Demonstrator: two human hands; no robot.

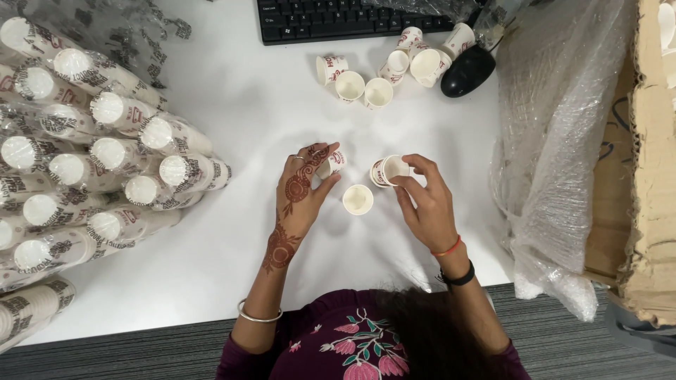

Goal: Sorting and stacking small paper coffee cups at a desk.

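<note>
My left hand (301, 190), patterned with henna, is closed around a small white paper cup (334, 162) with red print, lying tilted at its fingertips. My right hand (422, 204) grips a short stack of the same paper cups (389, 171), held on its side with the open mouth facing up and left. Between both hands a single paper cup (358, 199) stands upright on the white table (239, 119), untouched.
Several loose paper cups (380, 74) lie near a black keyboard (331, 17) and black mouse (467, 70) at the back. Plastic-wrapped sleeves of stacked cups (91, 155) pile up on the left. Crumpled clear plastic (556, 141) and a cardboard box (651, 176) stand on the right.
</note>
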